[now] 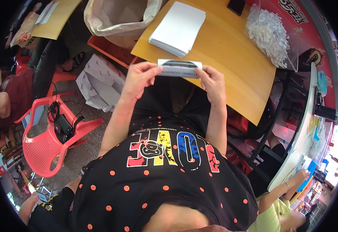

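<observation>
Both my hands hold a printed paper label (179,70), grey and white with a dark band, in front of me at the table's near edge. Its upper part looks bent over. My left hand (141,79) pinches the left end between thumb and fingers, while the right end sits in the pinch of my right hand (213,82). Just beyond the label, a thick stack of white sheets (179,25) lies on the yellow wooden table (231,67).
A clear bag of white paper strips (267,36) and a dark phone (236,6) are at the table's far right. A large white sack (124,29) stands left of the table. Further left is a red plastic chair (41,152) holding electronics. Other people sit nearby.
</observation>
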Motion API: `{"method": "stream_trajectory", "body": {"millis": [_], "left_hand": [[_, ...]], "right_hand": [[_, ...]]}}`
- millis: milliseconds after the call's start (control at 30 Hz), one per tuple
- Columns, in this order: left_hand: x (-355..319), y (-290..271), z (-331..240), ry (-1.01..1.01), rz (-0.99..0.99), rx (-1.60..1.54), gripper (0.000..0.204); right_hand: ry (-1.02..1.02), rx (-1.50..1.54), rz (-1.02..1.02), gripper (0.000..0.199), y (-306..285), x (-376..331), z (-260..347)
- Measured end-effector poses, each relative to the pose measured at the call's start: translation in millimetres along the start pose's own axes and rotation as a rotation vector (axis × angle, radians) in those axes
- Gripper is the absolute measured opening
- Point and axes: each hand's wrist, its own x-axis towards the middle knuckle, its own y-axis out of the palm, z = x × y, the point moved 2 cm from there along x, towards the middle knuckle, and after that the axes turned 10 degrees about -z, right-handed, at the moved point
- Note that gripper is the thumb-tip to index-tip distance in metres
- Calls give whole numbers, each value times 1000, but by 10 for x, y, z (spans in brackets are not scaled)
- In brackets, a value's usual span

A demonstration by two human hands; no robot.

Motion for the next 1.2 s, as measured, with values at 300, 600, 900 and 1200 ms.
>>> {"method": "stream_trajectory", "body": {"millis": [300,600,900,1200], "left_hand": [[-44,-178,-298,-79,170,-23,8],[463,-459,-1050,345,-154,-216,44],[144,-339,-277,99,-74,76,46],[-56,-422,-21,-9,8,146,36]], "right_hand": [[133,321,218,18,-27,-35,-84],[-75,168,27,26,4,-21,68],[-1058,-956,-161,31,401,398,336],[-1271,-1165,-44,5,530,537,185]]}}
